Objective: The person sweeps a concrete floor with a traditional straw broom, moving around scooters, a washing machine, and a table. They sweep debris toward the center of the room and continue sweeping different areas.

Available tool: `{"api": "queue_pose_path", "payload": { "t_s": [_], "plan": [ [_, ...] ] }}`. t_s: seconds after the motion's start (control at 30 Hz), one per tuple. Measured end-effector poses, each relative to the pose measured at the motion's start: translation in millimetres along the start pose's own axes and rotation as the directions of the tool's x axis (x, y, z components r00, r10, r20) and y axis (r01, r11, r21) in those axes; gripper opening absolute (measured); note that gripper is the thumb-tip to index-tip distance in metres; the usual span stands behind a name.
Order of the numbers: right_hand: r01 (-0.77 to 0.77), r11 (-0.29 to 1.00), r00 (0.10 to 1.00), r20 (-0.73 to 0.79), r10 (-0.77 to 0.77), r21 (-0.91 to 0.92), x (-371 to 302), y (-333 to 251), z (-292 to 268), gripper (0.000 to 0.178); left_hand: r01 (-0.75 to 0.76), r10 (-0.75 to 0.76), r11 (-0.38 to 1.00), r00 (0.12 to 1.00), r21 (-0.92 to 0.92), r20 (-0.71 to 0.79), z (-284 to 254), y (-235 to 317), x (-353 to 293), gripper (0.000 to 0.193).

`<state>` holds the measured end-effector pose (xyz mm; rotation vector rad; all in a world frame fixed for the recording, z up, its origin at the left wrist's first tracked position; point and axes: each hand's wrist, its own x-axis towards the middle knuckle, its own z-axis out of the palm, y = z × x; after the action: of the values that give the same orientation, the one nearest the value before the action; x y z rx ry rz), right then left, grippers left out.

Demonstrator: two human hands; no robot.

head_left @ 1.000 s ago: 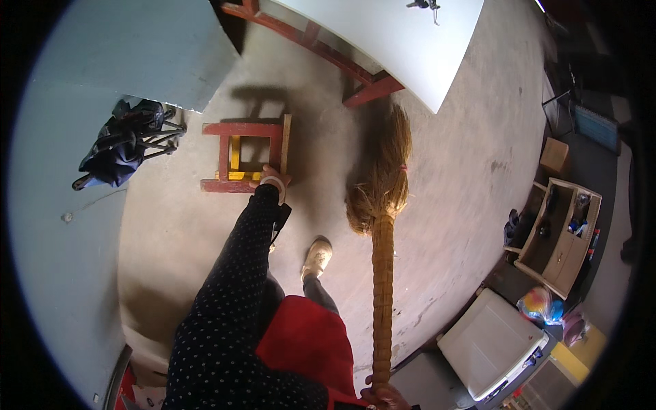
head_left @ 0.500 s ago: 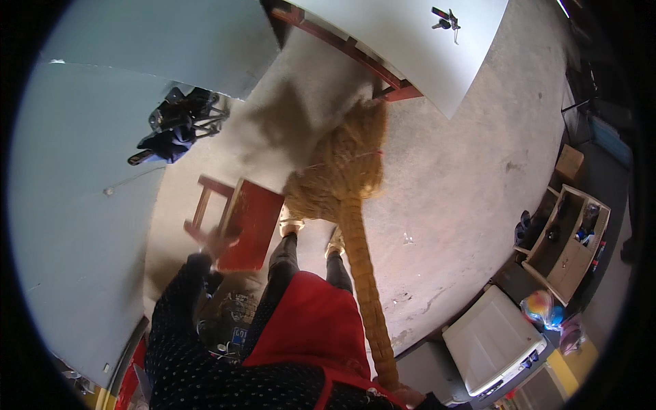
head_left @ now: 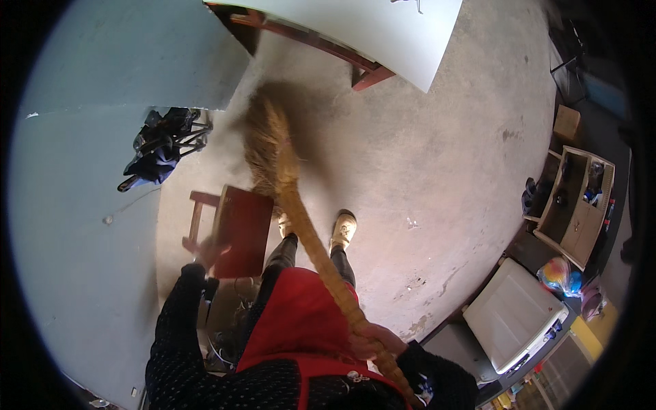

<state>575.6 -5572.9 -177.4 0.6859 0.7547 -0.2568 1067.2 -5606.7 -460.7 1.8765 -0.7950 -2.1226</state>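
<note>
My right hand (head_left: 374,339) is closed around the woven handle of a long straw broom (head_left: 287,184), whose bristle head rests blurred on the concrete floor ahead of my feet. My left hand (head_left: 207,253) grips the edge of a small red wooden stool (head_left: 236,229), which is tilted and lifted to my left. Both arms wear dark dotted sleeves over a red garment. My two light shoes (head_left: 344,229) stand just behind the broom head.
A white-topped table with red legs (head_left: 362,65) stands ahead. A pale blue wall (head_left: 82,205) runs along the left, with a dark bundle on a rack (head_left: 160,147) beside it. A wooden shelf unit (head_left: 577,205) and a white box (head_left: 516,314) stand to the right.
The stool went from standing on the floor ahead to being held tilted at my left. The broom head swung from right to left across the floor.
</note>
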Motion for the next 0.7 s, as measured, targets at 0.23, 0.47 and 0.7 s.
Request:
{"api": "queue_pose_path", "payload": {
  "t_s": [0.23, 0.47, 0.7],
  "plan": [
    [0.228, 0.926, 0.973, -0.039, -0.227, 0.3, -61.1, 49.9, -23.4, 0.022, -0.079, 0.156, 0.925, 0.971, 0.371, -0.18, 47.0, 119.4, 121.3, 0.069],
    [0.467, 0.794, 0.867, -0.023, -0.498, 0.389, -76.6, 55.8, -20.5, 0.026, -0.295, 0.318, 0.923, 0.946, -0.247, 0.062, 98.8, 214.8, 238.6, 0.06],
    [0.65, 0.566, 0.729, -0.203, -0.654, 0.508, -88.6, 94.9, -32.7, 0.031, 0.021, 0.098, 0.875, 0.971, -0.483, 0.218, 73.5, 214.3, 263.8, 0.057]
  ]
}}
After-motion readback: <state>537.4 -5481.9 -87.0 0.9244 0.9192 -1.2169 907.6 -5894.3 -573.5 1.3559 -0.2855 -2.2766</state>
